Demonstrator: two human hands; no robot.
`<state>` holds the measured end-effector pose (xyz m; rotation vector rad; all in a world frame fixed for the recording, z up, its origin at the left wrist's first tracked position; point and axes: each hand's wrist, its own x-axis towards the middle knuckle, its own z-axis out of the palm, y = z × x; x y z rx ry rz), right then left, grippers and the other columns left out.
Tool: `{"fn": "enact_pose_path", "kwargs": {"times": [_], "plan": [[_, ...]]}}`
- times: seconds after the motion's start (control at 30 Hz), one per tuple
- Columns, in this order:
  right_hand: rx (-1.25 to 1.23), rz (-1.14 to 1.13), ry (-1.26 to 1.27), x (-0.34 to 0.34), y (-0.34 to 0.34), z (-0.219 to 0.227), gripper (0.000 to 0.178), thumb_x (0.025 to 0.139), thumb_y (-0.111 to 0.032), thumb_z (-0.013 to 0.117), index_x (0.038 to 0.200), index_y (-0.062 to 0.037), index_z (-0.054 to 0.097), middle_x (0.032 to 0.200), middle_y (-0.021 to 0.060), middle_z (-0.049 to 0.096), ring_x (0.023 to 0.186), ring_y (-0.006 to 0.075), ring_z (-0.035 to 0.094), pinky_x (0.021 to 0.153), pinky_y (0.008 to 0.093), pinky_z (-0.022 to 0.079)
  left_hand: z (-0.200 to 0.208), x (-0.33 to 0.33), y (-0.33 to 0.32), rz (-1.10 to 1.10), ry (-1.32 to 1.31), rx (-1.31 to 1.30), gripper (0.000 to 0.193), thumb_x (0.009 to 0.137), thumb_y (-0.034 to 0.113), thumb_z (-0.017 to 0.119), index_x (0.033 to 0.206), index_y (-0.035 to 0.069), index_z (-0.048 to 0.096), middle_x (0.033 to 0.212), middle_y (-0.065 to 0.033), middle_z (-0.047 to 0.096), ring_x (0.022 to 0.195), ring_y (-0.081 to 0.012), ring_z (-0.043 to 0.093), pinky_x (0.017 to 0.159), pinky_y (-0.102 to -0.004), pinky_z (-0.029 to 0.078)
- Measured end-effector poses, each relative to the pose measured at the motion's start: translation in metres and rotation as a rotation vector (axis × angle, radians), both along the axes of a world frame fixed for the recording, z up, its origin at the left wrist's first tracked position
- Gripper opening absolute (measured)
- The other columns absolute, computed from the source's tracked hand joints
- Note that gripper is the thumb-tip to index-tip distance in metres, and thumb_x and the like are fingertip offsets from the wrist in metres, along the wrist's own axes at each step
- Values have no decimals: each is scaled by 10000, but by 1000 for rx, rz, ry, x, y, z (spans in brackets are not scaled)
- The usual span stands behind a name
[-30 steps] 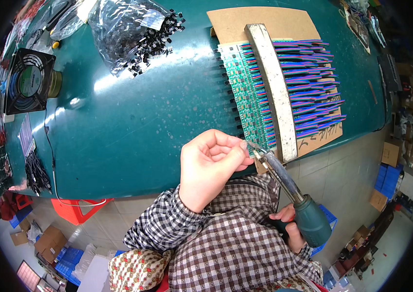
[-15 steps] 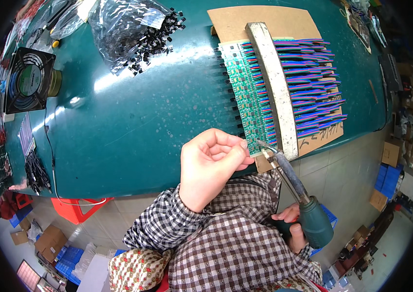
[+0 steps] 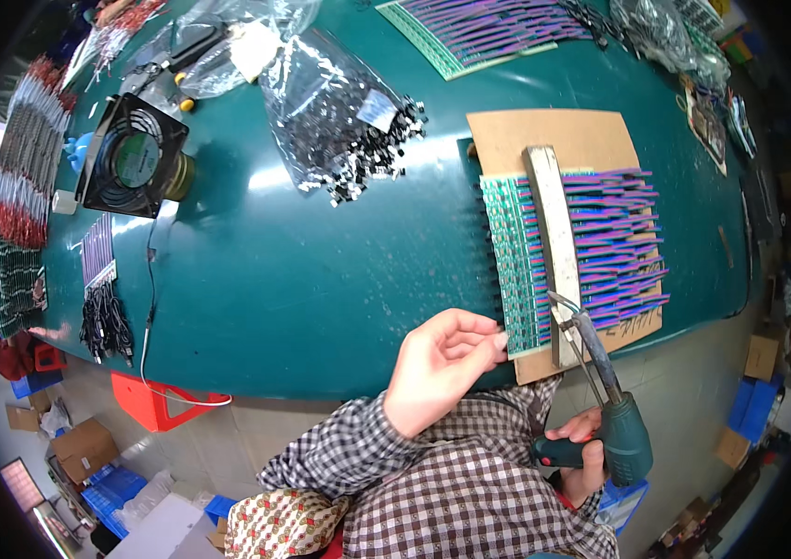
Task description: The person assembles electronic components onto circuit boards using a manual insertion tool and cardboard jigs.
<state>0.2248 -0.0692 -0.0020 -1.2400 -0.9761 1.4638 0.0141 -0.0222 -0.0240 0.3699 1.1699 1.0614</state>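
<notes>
My left hand (image 3: pixel 439 368) is closed in a pinch at the near left corner of a column of green circuit boards (image 3: pixel 513 261). Anything between thumb and finger is too small to make out. Gripped in my right hand (image 3: pixel 587 475) is a dark green soldering gun (image 3: pixel 626 436); its tip is over the near end of a worn metal bar (image 3: pixel 554 214). That bar lies across bundles of red, blue and black wires (image 3: pixel 614 244) running right from the boards. Beneath them is a cardboard sheet (image 3: pixel 554 133). Small black parts line the boards' left edge.
A clear bag (image 3: pixel 311 102) spills small black connectors (image 3: pixel 378 154) on the green table (image 3: pixel 321 270). Left of it stand a black fan (image 3: pixel 135 158) and bundled cables (image 3: pixel 107 321). Another wired board panel (image 3: pixel 470 37) lies at the back. A red stool (image 3: pixel 158 401) stands below the table edge.
The soldering gun's tip has lifted off the boards and moved right, over the metal bar. My left hand keeps its pinch at the board edge. The whole view has shifted, showing more of the table's far side.
</notes>
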Motion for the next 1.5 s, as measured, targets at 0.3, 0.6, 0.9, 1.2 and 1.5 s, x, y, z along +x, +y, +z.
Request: {"fn": "enact_pose_path", "kwargs": {"times": [0.3, 0.6, 0.9, 1.2, 1.5], "plan": [[17, 0, 62, -1, 14, 4, 315, 804, -243, 577, 918, 20, 447, 822, 91, 451, 762, 207, 512, 669, 370, 522, -10, -100, 103, -99, 1567, 465, 192, 689, 95, 678, 832, 28, 569, 791, -96, 521, 716, -207, 573, 603, -305, 473], [72, -15, 174, -2, 15, 4, 270, 798, -178, 580, 909, 41, 468, 817, 137, 504, 760, 226, 557, 673, 356, 528, -11, -73, 73, -67, 1756, 676, 80, 731, 29, 597, 748, 5, 522, 787, -117, 493, 687, -289, 525, 606, -338, 437], [-6, -21, 110, 2, 16, 10, 449, 785, -341, 589, 976, 47, 469, 916, 183, 545, 811, 265, 597, 690, 356, 528, 37, -25, 16, 138, 248, 422, 143, 837, -3, 521, 974, -40, 512, 862, -160, 617, 741, -175, 614, 683, -269, 523], [29, 156, 44, -28, 43, 30, 365, 814, -230, 571, 1036, 20, 423, 899, 113, 500, 822, 203, 556, 711, 323, 498, 20, 25, -12, 86, -1, 542, 95, 817, -27, 529, 910, -7, 533, 959, -148, 539, 898, -187, 560, 788, -298, 505], [166, 207, -172, -29, 50, 22, 333, 722, 132, 533, 993, -29, 425, 883, 75, 463, 782, 155, 518, 699, 268, 425, 33, 36, -23, 25, -148, 243, 172, 813, -21, 561, 976, -74, 571, 912, -125, 611, 811, -144, 603, 744, -242, 514]]}}
